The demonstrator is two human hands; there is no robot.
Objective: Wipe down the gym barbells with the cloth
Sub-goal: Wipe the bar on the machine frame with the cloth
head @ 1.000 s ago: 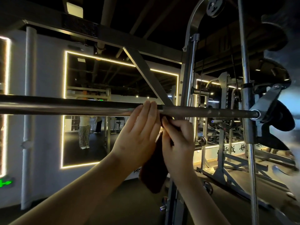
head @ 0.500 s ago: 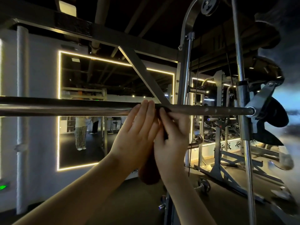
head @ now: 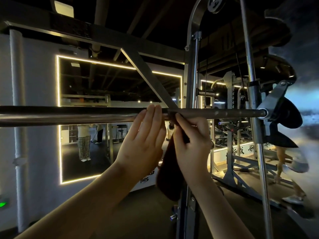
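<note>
A long steel barbell (head: 69, 115) runs level across the view at chest height and ends at the right in a rack hook (head: 274, 102). A dark cloth (head: 170, 178) is draped over the bar near its middle and hangs down between my hands. My left hand (head: 144, 144) has straight fingers, its fingertips touching the bar beside the cloth. My right hand (head: 192, 144) pinches the cloth's upper edge against the bar with finger and thumb.
The Smith machine's chrome guide rods (head: 253, 135) and upright frame (head: 191, 83) stand at the right. A dark weight plate (head: 291, 116) sits beyond the bar's end. A lit mirror (head: 103, 118) on the wall reflects a person in checked trousers.
My hands and the cloth have stayed at the same place on the bar. The right hand's fingers have shifted on the cloth's top edge. The view has swung slightly.
</note>
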